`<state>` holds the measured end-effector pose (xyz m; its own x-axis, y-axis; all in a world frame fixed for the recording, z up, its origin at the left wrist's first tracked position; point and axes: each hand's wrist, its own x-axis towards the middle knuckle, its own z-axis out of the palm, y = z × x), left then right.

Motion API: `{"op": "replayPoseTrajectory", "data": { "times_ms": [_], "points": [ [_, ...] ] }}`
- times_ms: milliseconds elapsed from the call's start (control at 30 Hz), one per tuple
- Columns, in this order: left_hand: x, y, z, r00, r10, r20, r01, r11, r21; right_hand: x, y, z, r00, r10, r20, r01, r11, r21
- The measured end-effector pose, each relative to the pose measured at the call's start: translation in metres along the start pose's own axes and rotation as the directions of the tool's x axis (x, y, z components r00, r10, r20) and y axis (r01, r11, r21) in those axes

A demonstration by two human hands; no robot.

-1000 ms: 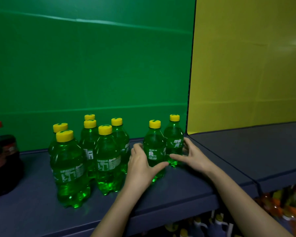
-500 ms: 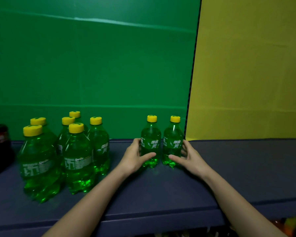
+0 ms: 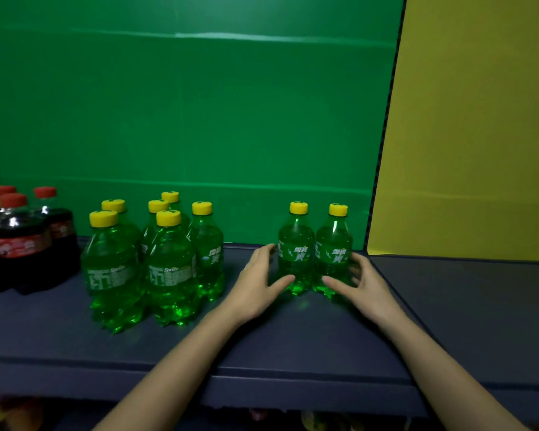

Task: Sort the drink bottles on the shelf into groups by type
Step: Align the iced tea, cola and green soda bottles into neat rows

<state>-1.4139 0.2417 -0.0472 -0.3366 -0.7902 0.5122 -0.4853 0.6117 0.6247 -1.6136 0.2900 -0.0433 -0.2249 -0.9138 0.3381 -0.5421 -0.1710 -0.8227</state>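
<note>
Now the left hand (image 3: pixel 255 284) and right hand (image 3: pixel 360 283) bracket the two green bottles (image 3: pixel 315 259), fingers spread and loose rather than clamped; the pair has slid back beside the yellow panel (image 3: pixel 467 135), apart from the six-bottle green cluster (image 3: pixel 156 262) on the shelf (image 3: pixel 293 353); regrouping remains.

Single head-worn wide-angle view, facing forward and slightly downward from just in front of the shelf (image 3: pixel 293 346), its front edge crossing the lower frame, its back edge meeting the green panel (image 3: pixel 199 119) close ahead.
</note>
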Motion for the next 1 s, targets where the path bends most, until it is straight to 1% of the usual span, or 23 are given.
{"op": "replayPoseTrajectory", "data": {
  "times_ms": [67, 100, 167, 233, 333, 400, 467, 500, 567, 733, 867, 1000],
  "points": [
    [-0.019, 0.004, -0.017, 0.996, 0.027, -0.082, -0.023, 0.999, 0.049, -0.006, -0.003, -0.003, 0.989, -0.063, -0.135, 0.052, 0.995, -0.085],
    [-0.03, 0.006, -0.027, 0.99, 0.071, -0.119, -0.066, 0.997, 0.051, -0.01, -0.007, -0.002, 0.977, -0.108, -0.186, 0.089, 0.99, -0.11],
    [-0.054, 0.009, -0.047, 0.971, 0.149, -0.187, -0.14, 0.988, 0.063, -0.019, -0.019, 0.005, 0.963, -0.182, -0.199, 0.165, 0.981, -0.102],
    [-0.077, 0.01, -0.068, 0.939, 0.176, -0.295, -0.158, 0.984, 0.084, -0.029, -0.038, 0.021, 0.965, -0.232, -0.121, 0.23, 0.973, -0.034],
    [-0.104, 0.002, -0.098, 0.839, 0.223, -0.497, -0.141, 0.97, 0.197, -0.044, -0.071, 0.057, 0.954, -0.296, 0.053, 0.289, 0.952, 0.104],
    [-0.115, -0.011, -0.113, 0.762, 0.205, -0.615, -0.072, 0.97, 0.233, -0.052, -0.089, 0.083, 0.933, -0.335, 0.135, 0.314, 0.936, 0.157],
    [-0.121, -0.026, -0.126, 0.716, 0.131, -0.686, 0.016, 0.979, 0.204, -0.058, -0.103, 0.107, 0.919, -0.356, 0.17, 0.328, 0.929, 0.171],
    [-0.122, -0.033, -0.131, 0.713, 0.087, -0.696, 0.062, 0.981, 0.186, -0.06, -0.108, 0.118, 0.918, -0.355, 0.175, 0.327, 0.93, 0.168],
    [-0.124, -0.047, -0.139, 0.731, -0.014, -0.682, 0.153, 0.978, 0.144, -0.064, -0.114, 0.137, 0.929, -0.328, 0.169, 0.304, 0.94, 0.156],
    [-0.117, -0.061, -0.148, 0.807, -0.173, -0.564, 0.27, 0.958, 0.094, -0.07, -0.116, 0.167, 0.958, -0.258, 0.127, 0.245, 0.963, 0.11],
    [-0.117, -0.061, -0.154, 0.827, -0.223, -0.516, 0.254, 0.967, -0.01, -0.073, -0.118, 0.177, 0.962, -0.244, 0.121, 0.234, 0.968, 0.09],
    [-0.127, -0.068, -0.165, 0.888, -0.247, -0.388, 0.207, 0.968, -0.144, -0.071, -0.115, 0.183, 0.957, -0.215, 0.194, 0.188, 0.971, 0.15]
  ]
}}
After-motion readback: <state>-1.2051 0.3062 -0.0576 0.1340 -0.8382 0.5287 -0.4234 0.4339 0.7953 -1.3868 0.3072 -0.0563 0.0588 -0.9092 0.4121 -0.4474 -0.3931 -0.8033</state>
